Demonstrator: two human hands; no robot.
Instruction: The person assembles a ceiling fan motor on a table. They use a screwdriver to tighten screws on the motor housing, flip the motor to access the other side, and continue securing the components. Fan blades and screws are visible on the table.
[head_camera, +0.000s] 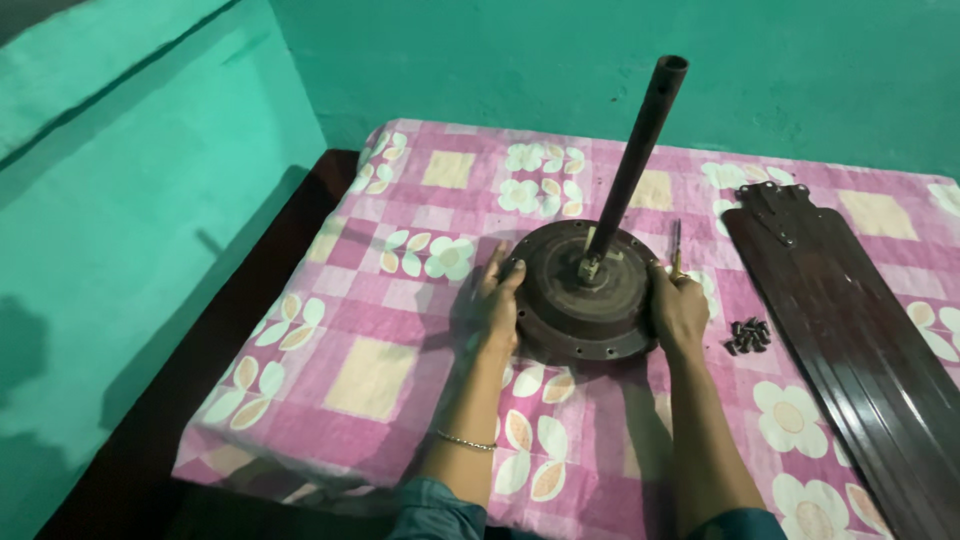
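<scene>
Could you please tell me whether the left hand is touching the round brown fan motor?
Touching. The head view shows the left hand pressed against the fan motor rim, its fingers curled over the edge.
</scene>
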